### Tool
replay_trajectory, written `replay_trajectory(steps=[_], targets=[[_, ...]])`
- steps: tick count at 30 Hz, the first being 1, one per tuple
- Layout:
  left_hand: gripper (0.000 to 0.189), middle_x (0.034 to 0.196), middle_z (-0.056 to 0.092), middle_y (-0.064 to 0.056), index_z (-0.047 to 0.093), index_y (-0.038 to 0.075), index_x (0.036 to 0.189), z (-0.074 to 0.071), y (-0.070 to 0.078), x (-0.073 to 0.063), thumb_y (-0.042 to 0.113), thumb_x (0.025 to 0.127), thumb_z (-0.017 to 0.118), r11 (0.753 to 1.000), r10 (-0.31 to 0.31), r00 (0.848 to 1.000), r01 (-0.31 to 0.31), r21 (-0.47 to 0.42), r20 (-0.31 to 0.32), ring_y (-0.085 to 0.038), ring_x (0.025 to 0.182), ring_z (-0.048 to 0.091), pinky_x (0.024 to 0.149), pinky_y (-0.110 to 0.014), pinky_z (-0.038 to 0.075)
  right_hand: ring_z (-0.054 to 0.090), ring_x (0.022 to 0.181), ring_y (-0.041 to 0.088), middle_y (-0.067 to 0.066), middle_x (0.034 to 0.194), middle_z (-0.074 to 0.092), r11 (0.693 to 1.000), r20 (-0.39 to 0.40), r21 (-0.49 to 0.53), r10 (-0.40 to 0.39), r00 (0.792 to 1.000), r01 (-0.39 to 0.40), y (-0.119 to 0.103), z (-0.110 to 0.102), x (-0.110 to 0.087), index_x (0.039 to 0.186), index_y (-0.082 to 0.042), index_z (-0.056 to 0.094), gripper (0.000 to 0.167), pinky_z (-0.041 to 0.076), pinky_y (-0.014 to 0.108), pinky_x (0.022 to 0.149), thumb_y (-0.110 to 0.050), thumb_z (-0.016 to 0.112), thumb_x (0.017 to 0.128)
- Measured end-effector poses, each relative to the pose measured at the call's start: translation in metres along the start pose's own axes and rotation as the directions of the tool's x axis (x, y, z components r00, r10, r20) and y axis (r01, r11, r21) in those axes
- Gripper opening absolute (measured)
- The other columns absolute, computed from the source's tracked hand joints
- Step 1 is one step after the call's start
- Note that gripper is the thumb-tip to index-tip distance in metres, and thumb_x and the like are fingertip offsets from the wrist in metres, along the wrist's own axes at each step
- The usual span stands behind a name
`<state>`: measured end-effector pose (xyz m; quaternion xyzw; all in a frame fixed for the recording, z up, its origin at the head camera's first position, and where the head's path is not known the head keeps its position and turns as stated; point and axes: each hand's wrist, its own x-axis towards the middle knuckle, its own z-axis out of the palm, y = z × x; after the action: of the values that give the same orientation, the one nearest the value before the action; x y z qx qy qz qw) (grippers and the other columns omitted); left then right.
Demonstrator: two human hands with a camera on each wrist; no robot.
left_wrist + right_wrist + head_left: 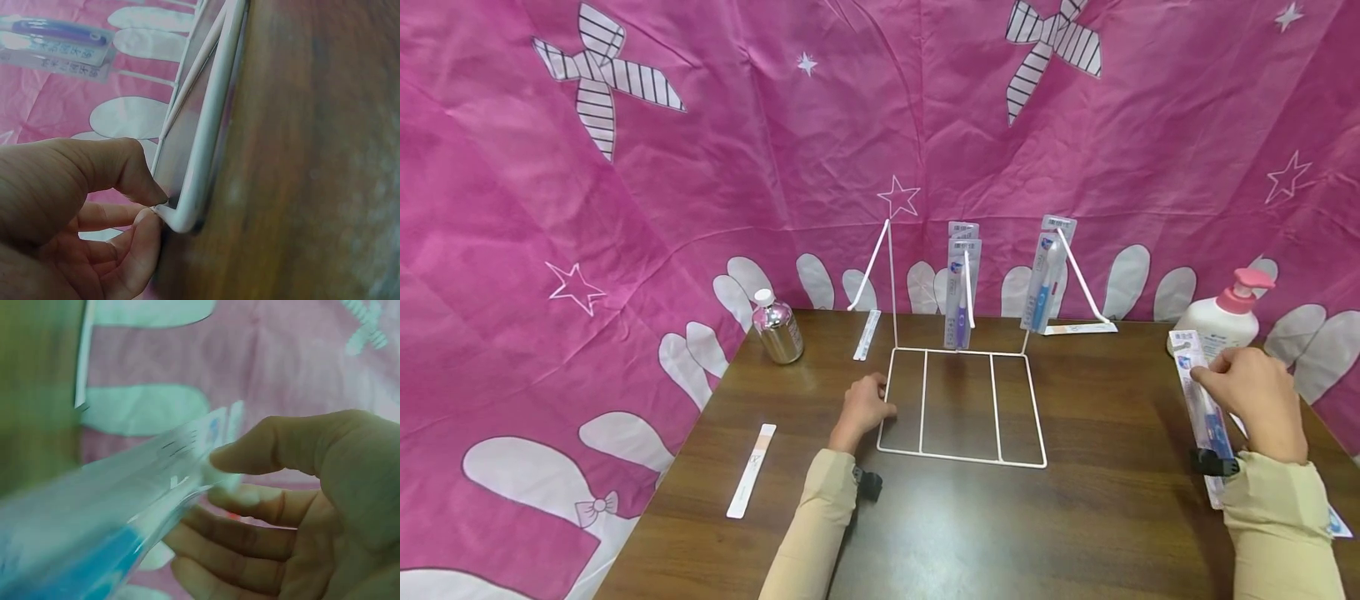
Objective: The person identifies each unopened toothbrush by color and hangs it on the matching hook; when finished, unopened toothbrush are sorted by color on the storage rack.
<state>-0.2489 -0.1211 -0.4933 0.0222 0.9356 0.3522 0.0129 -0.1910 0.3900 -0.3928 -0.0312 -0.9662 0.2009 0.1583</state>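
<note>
A white wire rack (pixel 940 456) stands on the wooden table. My left hand (pixel 861 408) pinches the wire at its left side, between thumb and fingertips in the left wrist view. At the far right, my right hand (pixel 1255 400) holds a packaged toothbrush (pixel 1198 408) with a blue handle, pinched near the top of the pack; the pack is blurred in the right wrist view. Packaged purple toothbrushes (pixel 962 308) hang on the rack's middle hook. Packs with a blue toothbrush (pixel 1042 283) in front hang on its right hook. The left hook (pixel 868 265) carries nothing.
A silver bottle (pixel 780 333) with a white cap stands back left. Behind my right hand is a white pump bottle (pixel 1217 325) with a pink top. Slim flat packets (pixel 751 471) lie left of the rack and behind it. A pink patterned cloth (pixel 737 167) hangs behind the table.
</note>
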Motion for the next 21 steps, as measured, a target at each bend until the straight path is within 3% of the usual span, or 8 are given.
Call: replay_trajectory(steps=[9, 11, 13, 17, 19, 21], targets=[[0.05, 0.085, 0.061, -0.005, 0.065, -0.002, 0.119, 0.001, 0.0, 0.0, 0.006, 0.072, 0.082, 1.0, -0.002, 1.0, 0.002, -0.007, 0.002, -0.025, 0.075, 0.057, 0.069, -0.04, 0.049, 0.053, 0.064, 0.042, 0.025, 0.073, 0.066, 0.994, -0.205, 0.108, 0.005, 0.979, 0.017, -0.044, -0.015, -0.01, 0.085, 0.007, 0.068, 0.026, 0.033, 0.044, 0.057, -0.02, 0.069, 0.082], [0.05, 0.085, 0.062, -0.005, 0.066, -0.002, 0.118, 0.001, 0.0, 0.0, 0.006, 0.071, 0.082, 1.0, 0.006, 1.0, -0.006, 0.002, -0.003, -0.025, 0.076, 0.057, 0.07, -0.041, 0.05, 0.054, 0.063, 0.034, 0.023, 0.072, 0.066, 0.992, -0.245, 0.122, -0.005, 0.97, 0.036, -0.052, -0.019, -0.012, 0.085, 0.005, 0.068, 0.025, 0.033, 0.046, 0.062, -0.019, 0.07, 0.08], [0.05, 0.086, 0.063, -0.005, 0.067, -0.002, 0.116, 0.001, 0.0, 0.0, 0.007, 0.07, 0.083, 1.0, 0.016, 1.0, -0.016, 0.014, -0.012, -0.025, 0.077, 0.058, 0.072, -0.042, 0.05, 0.053, 0.062, 0.014, 0.009, 0.064, 0.065, 0.988, -0.267, 0.143, -0.012, 0.964, 0.052, -0.06, -0.022, -0.014, 0.083, 0.004, 0.068, 0.022, 0.031, 0.049, 0.068, -0.018, 0.071, 0.078], [0.049, 0.085, 0.065, -0.005, 0.068, -0.002, 0.114, 0.001, 0.0, 0.001, 0.008, 0.069, 0.083, 0.999, 0.026, 0.999, -0.026, 0.027, -0.022, -0.025, 0.077, 0.058, 0.073, -0.043, 0.05, 0.034, 0.064, -0.021, -0.04, 0.062, 0.046, 0.977, -0.302, 0.196, -0.025, 0.953, 0.087, -0.076, -0.028, -0.02, 0.082, 0.001, 0.067, 0.018, 0.029, 0.051, 0.075, -0.015, 0.072, 0.075], [0.049, 0.085, 0.064, -0.005, 0.068, -0.002, 0.114, 0.001, 0.0, 0.001, 0.008, 0.069, 0.084, 0.999, 0.025, 1.0, -0.024, 0.021, -0.02, -0.025, 0.076, 0.058, 0.071, -0.042, 0.05, 0.034, 0.068, -0.026, -0.053, 0.069, 0.037, 0.969, -0.311, 0.225, -0.029, 0.95, 0.103, -0.085, -0.029, -0.024, 0.085, 0.001, 0.067, 0.018, 0.029, 0.045, 0.076, -0.013, 0.073, 0.075], [0.049, 0.085, 0.064, -0.005, 0.068, -0.002, 0.115, 0.001, 0.0, 0.001, 0.007, 0.07, 0.084, 1.0, 0.022, 1.0, -0.022, 0.014, -0.019, -0.025, 0.075, 0.057, 0.07, -0.042, 0.049, 0.037, 0.07, -0.029, -0.055, 0.073, 0.037, 0.959, -0.319, 0.257, -0.034, 0.947, 0.121, -0.093, -0.031, -0.028, 0.088, 0.002, 0.067, 0.018, 0.031, 0.035, 0.076, -0.01, 0.073, 0.075]])
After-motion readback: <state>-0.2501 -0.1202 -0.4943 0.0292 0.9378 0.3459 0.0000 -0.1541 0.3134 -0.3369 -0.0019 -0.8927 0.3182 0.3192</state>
